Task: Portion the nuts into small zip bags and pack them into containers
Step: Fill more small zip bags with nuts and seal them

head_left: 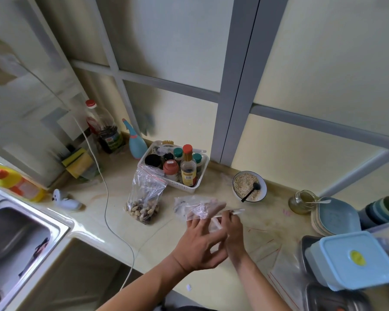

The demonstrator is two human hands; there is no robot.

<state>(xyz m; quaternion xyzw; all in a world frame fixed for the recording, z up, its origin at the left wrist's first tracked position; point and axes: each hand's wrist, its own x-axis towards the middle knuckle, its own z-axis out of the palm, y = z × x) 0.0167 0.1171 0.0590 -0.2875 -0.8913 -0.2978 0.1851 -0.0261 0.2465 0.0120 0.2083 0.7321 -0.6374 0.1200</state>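
A large clear zip bag of nuts (144, 198) stands open on the counter's middle. Just right of it, both my hands hold a small clear zip bag (198, 207) above the counter; it is blurred and its contents are unclear. My left hand (200, 243) has its fingers spread against the bag's lower edge with the thumb under it. My right hand (233, 230) pinches the bag's right end. A light blue lidded container (350, 261) sits at the right, with empty zip bags (281, 268) lying flat beside it.
A white basket of spice bottles (177, 167) stands behind the nuts. A bowl of oats with a black spoon (248, 186), a glass jar (302, 202) and stacked plates (336, 217) line the right. A sink (16, 234) is at left; a white cable (106, 198) crosses the counter.
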